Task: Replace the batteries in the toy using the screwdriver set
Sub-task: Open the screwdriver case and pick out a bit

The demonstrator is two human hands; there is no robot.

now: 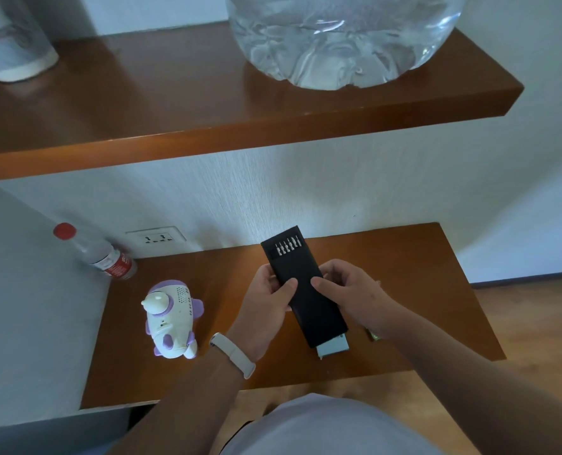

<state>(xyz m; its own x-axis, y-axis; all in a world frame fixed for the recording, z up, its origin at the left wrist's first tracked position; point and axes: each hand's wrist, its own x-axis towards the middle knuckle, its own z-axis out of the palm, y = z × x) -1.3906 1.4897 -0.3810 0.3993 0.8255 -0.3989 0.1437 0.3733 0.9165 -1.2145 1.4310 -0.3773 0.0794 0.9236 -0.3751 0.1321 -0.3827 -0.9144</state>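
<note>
Head view: one long black rectangular screwdriver-set case (309, 310), its exposed-bits end pointing away and slightly left, gripped by left hand (266, 300) and right hand (352, 290); one white-and-purple plastic toy (173, 320) lies to its left.

**Corner nook, two wooden shelves**

Upper shelf (207, 126): glossy brown wood, jutting from a white textured back wall (306, 185); lower shelf (421, 257) of the same wood beneath it, set into the corner; plain pale side wall (20, 307) closes the left; white double socket (156, 238) in the back wall, just above the lower shelf; wood-pattern floor (536, 339) to the right; dark skirting (519, 278) along the wall foot; light soft, cool, bluish; faint sheen on the upper shelf's top.
</note>
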